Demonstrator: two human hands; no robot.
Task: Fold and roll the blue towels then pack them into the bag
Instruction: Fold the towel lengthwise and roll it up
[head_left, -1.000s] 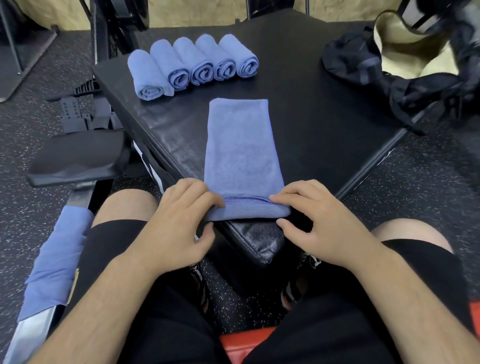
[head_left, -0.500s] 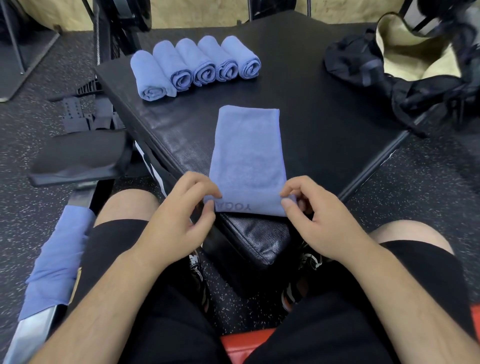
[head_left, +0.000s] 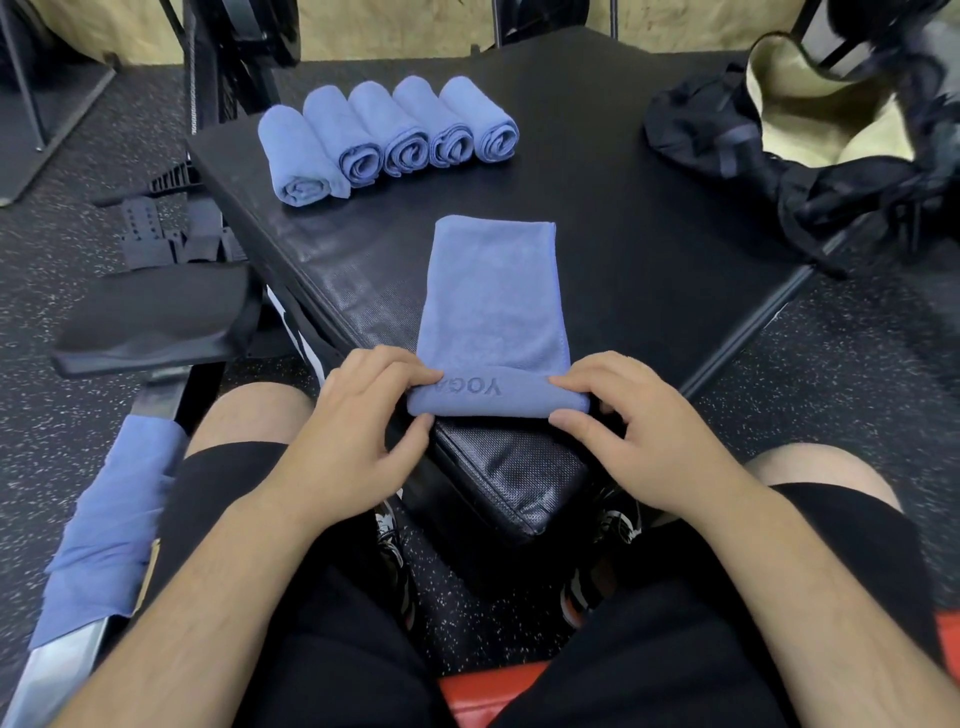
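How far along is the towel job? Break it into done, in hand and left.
Done: five rolled towels lie in a row at the far side of the bench. In hand: the left hand and right hand are rolling the near end of a folded towel. Left: another towel is draped at the left, and the bag shows no towels inside.

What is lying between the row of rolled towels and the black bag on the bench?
Nothing: in the head view, the black bench top is bare between the rolled towels and the black bag.
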